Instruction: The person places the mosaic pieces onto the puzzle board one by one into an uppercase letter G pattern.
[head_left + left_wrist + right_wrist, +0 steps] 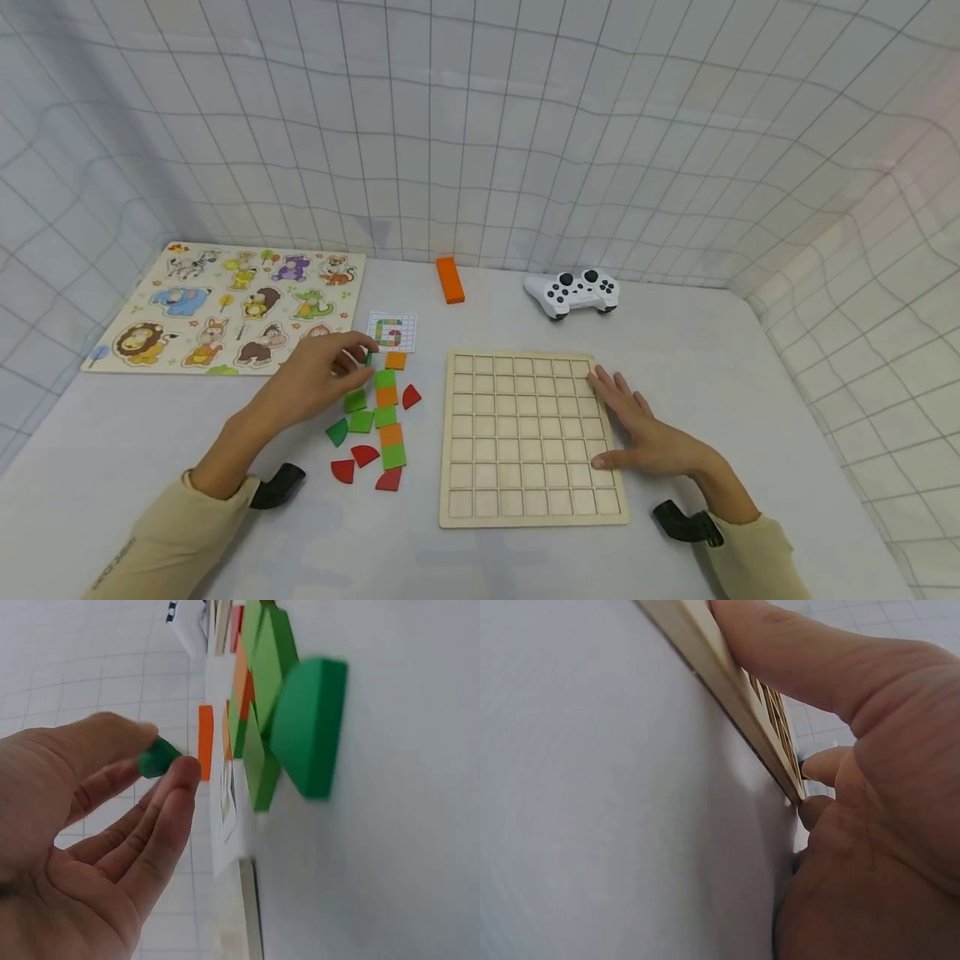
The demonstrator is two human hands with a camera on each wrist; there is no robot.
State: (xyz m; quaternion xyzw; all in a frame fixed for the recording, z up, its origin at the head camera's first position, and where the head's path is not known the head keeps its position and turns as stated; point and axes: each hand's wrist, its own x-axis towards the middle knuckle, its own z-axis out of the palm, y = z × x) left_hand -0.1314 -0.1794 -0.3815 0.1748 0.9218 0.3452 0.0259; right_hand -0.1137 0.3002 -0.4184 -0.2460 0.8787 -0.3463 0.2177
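Between thumb and fingertips my left hand (318,372) pinches a small dark green piece (156,758), held above the table; its full outline is partly hidden by the fingers. Below and beside that hand lie light green squares (361,422), orange squares (391,435), red quarter-circle pieces (365,455) and another dark green quarter-circle piece (337,432). My right hand (652,437) rests along the right edge of a square wooden grid board (444,433), its fingers spread and fairly straight, the thumb on the rim. Bare grid cells show across the board.
A small pattern card (408,332) lies beyond the pieces. At the back left is an animal puzzle board (225,310). An orange block (450,280) and a white game controller (574,293) sit near the back, before a grid-patterned curtain (480,133).
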